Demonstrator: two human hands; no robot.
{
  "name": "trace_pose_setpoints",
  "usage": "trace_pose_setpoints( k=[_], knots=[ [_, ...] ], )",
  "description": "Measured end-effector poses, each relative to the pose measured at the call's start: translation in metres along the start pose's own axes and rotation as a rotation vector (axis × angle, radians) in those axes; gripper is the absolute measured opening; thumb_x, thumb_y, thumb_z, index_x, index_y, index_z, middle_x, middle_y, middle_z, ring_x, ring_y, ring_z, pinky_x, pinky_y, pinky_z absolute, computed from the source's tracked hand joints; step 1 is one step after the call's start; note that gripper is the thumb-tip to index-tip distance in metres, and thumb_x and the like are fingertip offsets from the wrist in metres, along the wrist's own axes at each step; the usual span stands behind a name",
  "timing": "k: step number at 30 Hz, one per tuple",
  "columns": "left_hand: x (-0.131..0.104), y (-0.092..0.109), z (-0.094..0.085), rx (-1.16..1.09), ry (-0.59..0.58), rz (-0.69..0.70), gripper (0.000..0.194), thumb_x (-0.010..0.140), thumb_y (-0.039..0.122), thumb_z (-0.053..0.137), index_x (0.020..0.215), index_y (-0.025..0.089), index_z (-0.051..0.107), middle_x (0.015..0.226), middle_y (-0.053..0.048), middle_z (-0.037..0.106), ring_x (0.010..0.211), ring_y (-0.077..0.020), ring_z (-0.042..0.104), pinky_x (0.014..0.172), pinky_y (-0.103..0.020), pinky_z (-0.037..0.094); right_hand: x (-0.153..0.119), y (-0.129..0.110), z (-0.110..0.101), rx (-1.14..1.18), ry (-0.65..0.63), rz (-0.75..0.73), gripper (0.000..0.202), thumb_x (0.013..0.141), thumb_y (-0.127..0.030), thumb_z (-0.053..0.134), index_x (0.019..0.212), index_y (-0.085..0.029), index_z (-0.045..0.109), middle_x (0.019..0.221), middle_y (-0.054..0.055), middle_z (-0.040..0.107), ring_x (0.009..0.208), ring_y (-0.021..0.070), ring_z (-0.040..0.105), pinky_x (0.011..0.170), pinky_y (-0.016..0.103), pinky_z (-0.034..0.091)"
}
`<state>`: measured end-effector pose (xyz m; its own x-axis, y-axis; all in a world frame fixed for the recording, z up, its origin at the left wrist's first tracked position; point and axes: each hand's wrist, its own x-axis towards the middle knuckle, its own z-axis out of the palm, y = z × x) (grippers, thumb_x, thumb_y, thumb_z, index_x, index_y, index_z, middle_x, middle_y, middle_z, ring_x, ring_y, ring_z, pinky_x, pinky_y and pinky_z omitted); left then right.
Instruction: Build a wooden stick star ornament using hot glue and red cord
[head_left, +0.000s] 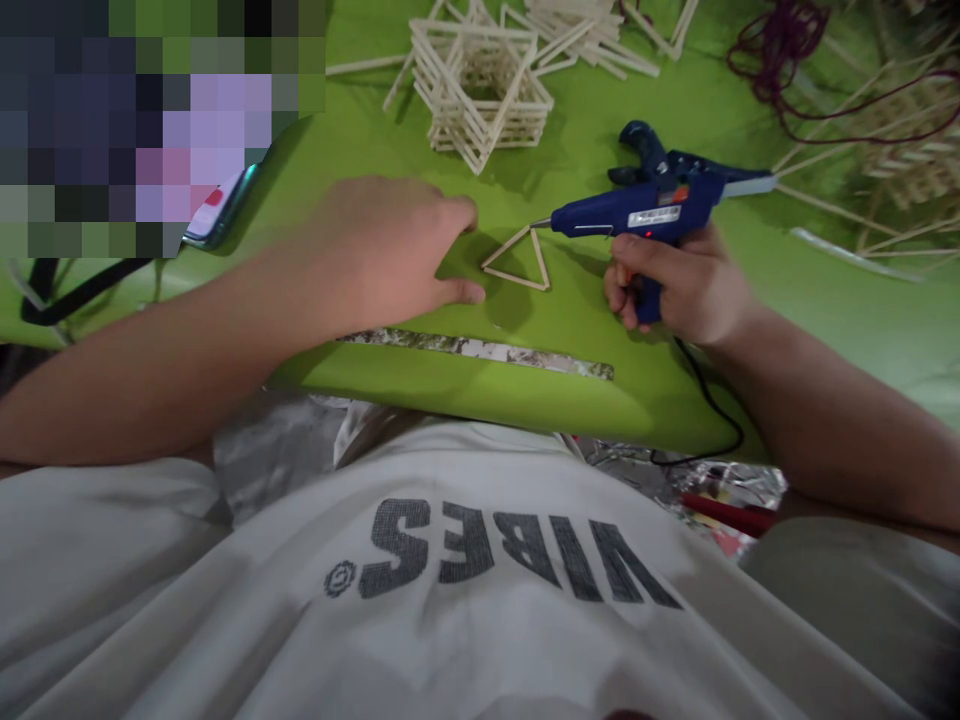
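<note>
Blue glue gun [637, 212]: gripped by its handle, right hand [694, 285] closed; nozzle [541, 224] pointed left, long axis sideways.
Wooden triangle [516, 279]: laid flat on the green table [420, 382], far corner at the nozzle; likely light, stiff, fragile, best pinched by one side.
Left hand [375, 255]: held half-open beside the triangle, nothing seen gripped.
</note>
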<state>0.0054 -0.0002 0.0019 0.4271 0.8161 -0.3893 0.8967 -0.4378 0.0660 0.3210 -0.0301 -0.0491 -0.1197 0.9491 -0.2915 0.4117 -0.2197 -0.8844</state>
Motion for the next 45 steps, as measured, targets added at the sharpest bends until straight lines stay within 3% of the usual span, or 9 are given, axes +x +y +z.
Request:
trace_pose_setpoints(
  k=[6,14,20,23,30,36,41,45],
  knots=[
    [0.001,-0.003,0.003,-0.023,0.013,0.016,0.073,0.115,0.072,0.063,0.169,0.024,0.07,0.142,-0.021,0.084,0.122,-0.0458,0.079,0.103,-0.059,0.062,0.005,0.002,0.001,0.054,0.013,-0.047,0.076,0.083,-0.094,0.099,0.066,-0.029,0.064,0.059,0.004,0.068,0.04,0.0172,0.056,0.033,0.036,0.04],
    [0.003,-0.005,0.01,0.03,0.041,0.018,0.074,0.118,0.072,0.064,0.173,0.023,0.068,0.14,-0.017,0.084,0.124,-0.045,0.081,0.101,-0.054,0.062,0.011,0.013,-0.002,0.091,0.014,-0.072,0.075,0.082,-0.09,0.102,0.065,-0.028,0.064,0.057,0.001,0.068,0.037,0.0175,0.056,0.029,0.033,0.039],
    [0.002,-0.006,0.009,0.052,0.059,0.035,0.071,0.119,0.07,0.066,0.171,0.021,0.069,0.139,-0.017,0.085,0.119,-0.0433,0.082,0.096,-0.052,0.063,0.009,0.015,-0.005,0.049,0.003,-0.067,0.077,0.086,-0.095,0.097,0.07,-0.029,0.063,0.061,0.002,0.07,0.043,0.0177,0.057,0.031,0.034,0.043],
    [0.001,-0.005,0.008,0.056,0.066,0.052,0.07,0.12,0.068,0.065,0.171,0.019,0.069,0.138,-0.018,0.086,0.119,-0.044,0.083,0.095,-0.053,0.063,0.009,0.015,-0.005,0.046,0.002,-0.073,0.073,0.091,-0.091,0.096,0.07,-0.029,0.063,0.062,0.003,0.07,0.043,0.0174,0.057,0.032,0.033,0.043],
    [0.0,-0.003,0.005,0.029,0.03,0.025,0.071,0.121,0.068,0.062,0.173,0.02,0.067,0.141,-0.019,0.085,0.121,-0.0427,0.081,0.101,-0.054,0.063,0.012,0.016,-0.003,0.088,0.002,-0.093,0.071,0.091,-0.084,0.1,0.068,-0.023,0.072,0.058,0.004,0.067,0.037,0.0163,0.058,0.029,0.03,0.042],
    [0.0,-0.004,0.006,0.039,0.046,0.043,0.07,0.12,0.067,0.062,0.171,0.019,0.069,0.139,-0.02,0.085,0.119,-0.0438,0.082,0.099,-0.055,0.064,0.008,0.013,-0.001,0.058,0.033,-0.089,0.065,0.092,-0.086,0.096,0.072,-0.028,0.074,0.061,0.002,0.071,0.041,0.0176,0.058,0.033,0.033,0.043],
    [-0.001,-0.004,0.005,0.041,0.042,0.04,0.07,0.121,0.067,0.062,0.171,0.019,0.068,0.139,-0.019,0.085,0.12,-0.0437,0.081,0.101,-0.055,0.064,0.007,0.009,-0.001,0.049,0.049,-0.062,0.07,0.084,-0.093,0.097,0.071,-0.03,0.072,0.059,0.002,0.07,0.04,0.0181,0.056,0.032,0.035,0.04],
    [0.0,-0.004,0.006,0.035,0.039,0.033,0.071,0.12,0.068,0.063,0.172,0.02,0.068,0.139,-0.019,0.084,0.122,-0.0437,0.081,0.103,-0.055,0.063,0.006,0.008,0.0,0.031,0.048,-0.045,0.067,0.088,-0.092,0.095,0.074,-0.03,0.072,0.063,0.002,0.073,0.044,0.0183,0.058,0.035,0.035,0.043]
  ],
)
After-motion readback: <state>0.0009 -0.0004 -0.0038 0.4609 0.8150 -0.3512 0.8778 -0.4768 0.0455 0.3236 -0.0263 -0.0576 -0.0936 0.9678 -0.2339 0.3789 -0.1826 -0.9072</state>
